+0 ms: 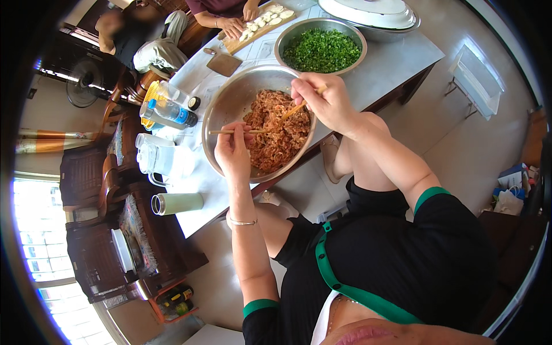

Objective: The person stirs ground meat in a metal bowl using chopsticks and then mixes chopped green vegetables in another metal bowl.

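Note:
A large stainless steel bowl (pixel 228 92) of seasoned ground meat (pixel 280 138) stands at the table's near edge. My left hand (pixel 234 146), over the bowl's left side, grips a wooden chopstick (pixel 258 131) whose tip reaches the meat. From the bowl's right rim my right hand (pixel 321 97) holds another wooden chopstick (pixel 297 110), slanting down into the meat. Beyond the bowl sits a second metal bowl filled with chopped green herbs (pixel 321 51). A cleaver (pixel 224 64) lies flat on the table behind the meat bowl.
A green tumbler (pixel 179 203), a glass pitcher (pixel 161 159) and a water bottle (pixel 172 112) are at the left. A lidded pot (pixel 371 13) stands at the far right. Across the table, a person's hands (pixel 237 23) touch dough pieces on a wooden board (pixel 237 43).

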The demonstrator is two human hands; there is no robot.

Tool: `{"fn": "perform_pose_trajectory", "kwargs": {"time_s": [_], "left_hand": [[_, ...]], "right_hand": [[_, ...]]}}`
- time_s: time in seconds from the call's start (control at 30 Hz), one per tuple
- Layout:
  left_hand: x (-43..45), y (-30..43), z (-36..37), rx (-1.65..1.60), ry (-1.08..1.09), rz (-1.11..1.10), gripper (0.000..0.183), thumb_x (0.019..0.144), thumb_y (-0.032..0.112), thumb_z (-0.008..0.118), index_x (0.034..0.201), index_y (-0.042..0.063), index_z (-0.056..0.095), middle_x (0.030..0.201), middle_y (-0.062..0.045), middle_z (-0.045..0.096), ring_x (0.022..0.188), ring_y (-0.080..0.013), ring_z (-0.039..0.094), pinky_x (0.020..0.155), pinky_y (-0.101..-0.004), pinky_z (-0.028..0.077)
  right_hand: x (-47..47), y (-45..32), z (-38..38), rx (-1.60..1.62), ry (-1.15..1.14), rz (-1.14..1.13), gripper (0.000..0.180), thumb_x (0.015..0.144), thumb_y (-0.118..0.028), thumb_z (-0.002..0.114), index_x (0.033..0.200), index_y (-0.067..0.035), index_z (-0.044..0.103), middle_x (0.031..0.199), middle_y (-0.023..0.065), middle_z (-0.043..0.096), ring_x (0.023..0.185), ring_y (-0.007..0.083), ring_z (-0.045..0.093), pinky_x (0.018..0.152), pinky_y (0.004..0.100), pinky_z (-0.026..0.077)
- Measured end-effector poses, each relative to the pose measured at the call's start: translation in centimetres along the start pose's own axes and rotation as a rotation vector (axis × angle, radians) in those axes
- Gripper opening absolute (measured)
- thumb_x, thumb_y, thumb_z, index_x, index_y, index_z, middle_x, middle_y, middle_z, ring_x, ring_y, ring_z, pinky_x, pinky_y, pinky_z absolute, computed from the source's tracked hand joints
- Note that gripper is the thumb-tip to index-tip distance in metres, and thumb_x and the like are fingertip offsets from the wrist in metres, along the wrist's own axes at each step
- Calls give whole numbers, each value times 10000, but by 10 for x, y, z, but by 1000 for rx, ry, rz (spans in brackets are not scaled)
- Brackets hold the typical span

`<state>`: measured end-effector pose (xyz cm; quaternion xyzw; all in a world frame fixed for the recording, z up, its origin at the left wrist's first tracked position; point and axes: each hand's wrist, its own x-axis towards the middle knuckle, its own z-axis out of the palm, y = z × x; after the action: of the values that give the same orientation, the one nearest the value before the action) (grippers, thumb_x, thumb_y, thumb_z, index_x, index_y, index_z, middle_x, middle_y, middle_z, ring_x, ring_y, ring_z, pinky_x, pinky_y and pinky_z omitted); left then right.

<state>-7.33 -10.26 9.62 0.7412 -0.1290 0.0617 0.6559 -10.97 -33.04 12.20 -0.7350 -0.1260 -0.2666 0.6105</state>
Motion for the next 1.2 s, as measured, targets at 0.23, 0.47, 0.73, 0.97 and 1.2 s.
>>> {"fn": "perform_pose_trajectory", "kwargs": {"time_s": [0.23, 0.47, 0.73, 0.97, 1.2], "left_hand": [[-7, 6, 3, -2, 70, -8, 144, 982, 83, 489, 947, -15, 587, 834, -69, 642, 680, -96, 598, 615, -213, 489], [-13, 30, -9, 30, 161, 81, 150, 988, 77, 465, 951, -21, 572, 856, -78, 632, 695, -104, 603, 654, -231, 512], [-26, 26, 14, 59, 83, 80, 124, 980, 60, 488, 939, -15, 578, 848, -67, 635, 702, -102, 597, 657, -238, 509], [-25, 8, 15, 150, 50, 37, 151, 979, 81, 502, 931, -17, 607, 824, -56, 639, 708, -106, 603, 669, -244, 516], [-25, 29, 25, 230, 1, 123, 116, 956, 45, 514, 959, -11, 616, 817, -83, 635, 690, -133, 605, 646, -264, 502]], "right_hand": [[-28, 4, 24, -70, -6, -87, 207, 918, -164, 618, 794, 1, 620, 681, 115, 626, 582, 215, 603, 539, 307, 456], [-26, 29, 16, -48, 33, 54, 256, 918, -180, 615, 736, -1, 602, 628, 118, 601, 529, 234, 548, 515, 333, 422], [-17, 29, 18, -81, 14, 70, 278, 930, -213, 607, 756, 4, 620, 595, 99, 588, 498, 177, 518, 497, 298, 409], [-6, -1, -18, 171, 81, 110, 280, 980, -204, 536, 775, -29, 614, 678, 12, 610, 536, 20, 508, 452, 163, 404], [-12, -12, -22, -40, 4, -58, 130, 904, -150, 638, 882, -22, 629, 740, 52, 652, 644, 116, 610, 571, 243, 486]]}}
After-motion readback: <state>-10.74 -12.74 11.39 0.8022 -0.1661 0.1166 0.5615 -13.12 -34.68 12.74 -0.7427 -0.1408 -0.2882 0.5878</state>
